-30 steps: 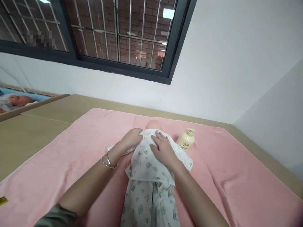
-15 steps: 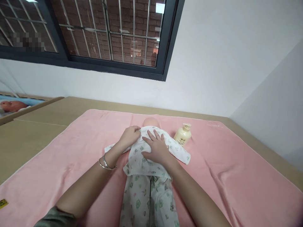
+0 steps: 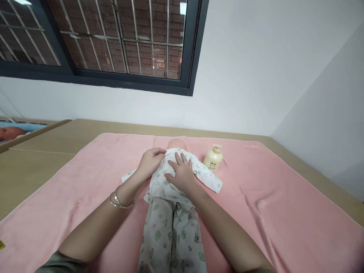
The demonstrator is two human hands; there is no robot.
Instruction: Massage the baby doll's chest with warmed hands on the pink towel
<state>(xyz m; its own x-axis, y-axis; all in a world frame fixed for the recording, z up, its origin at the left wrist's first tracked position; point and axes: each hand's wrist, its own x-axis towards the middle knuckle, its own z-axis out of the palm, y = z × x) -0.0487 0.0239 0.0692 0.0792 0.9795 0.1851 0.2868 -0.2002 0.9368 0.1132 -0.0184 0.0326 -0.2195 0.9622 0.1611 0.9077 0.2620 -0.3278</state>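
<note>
A baby doll, as it appears, lies on a pink blanket point(image 3: 93, 182); only its smooth head point(image 3: 176, 143) shows past the collar. It is dressed in a white printed baby top point(image 3: 167, 192) and matching printed trousers point(image 3: 163, 231). My right hand point(image 3: 183, 175) rests flat on the front of the top, fingers spread. At the doll's shoulder on the left, my left hand point(image 3: 151, 161) has its fingers bent together at the edge of the top, seemingly pinching the cloth; its thumb is hidden. A silver bangle circles my left wrist.
A cream pump bottle point(image 3: 213, 157) stands on the blanket, right of the doll, beside its sleeve. Behind runs a wooden table edge point(image 3: 136, 128) against a white wall point(image 3: 241, 76). A barred window point(image 3: 125, 49) is above. At far left, another doll point(image 3: 11, 132) lies in a wood-edged bed.
The whole view has shifted slightly, so things sit a little further left. Both hands stay at nearly the same places on the top.
</note>
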